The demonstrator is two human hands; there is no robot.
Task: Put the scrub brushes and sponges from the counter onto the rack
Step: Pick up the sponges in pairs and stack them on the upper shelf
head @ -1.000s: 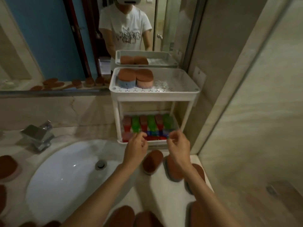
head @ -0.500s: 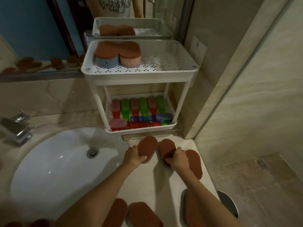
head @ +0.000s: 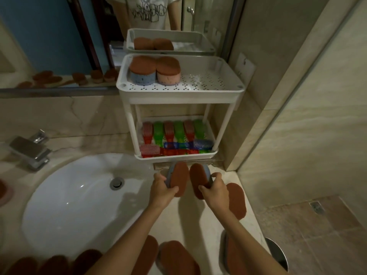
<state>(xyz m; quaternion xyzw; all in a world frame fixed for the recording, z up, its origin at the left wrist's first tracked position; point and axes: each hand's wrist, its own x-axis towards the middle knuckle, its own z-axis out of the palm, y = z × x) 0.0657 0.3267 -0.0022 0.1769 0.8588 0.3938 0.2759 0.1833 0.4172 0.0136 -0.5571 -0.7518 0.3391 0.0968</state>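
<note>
A white two-tier rack point(head: 179, 95) stands on the counter against the mirror. Its top shelf holds two brown-topped sponges, one blue point(head: 142, 71) and one pink point(head: 168, 72). The lower shelf holds several red, green and blue scrub brushes point(head: 174, 138). In front of the rack my left hand point(head: 161, 190) grips a blue sponge with a brown pad point(head: 178, 178), tilted on edge. My right hand point(head: 215, 190) grips a second such sponge point(head: 198, 179), also tilted. Another sponge point(head: 236, 199) lies flat on the counter just right of my right hand.
A white sink basin point(head: 75, 199) with a drain fills the left, a chrome tap point(head: 29, 149) behind it. More brown sponges point(head: 176, 257) lie along the counter's near edge and far left. A wall and glass partition close the right side, tiled floor below.
My hands dropped from the lower shelf to the counter, closed on two sponges and lifted them onto their edges. The camera tilted downward.
</note>
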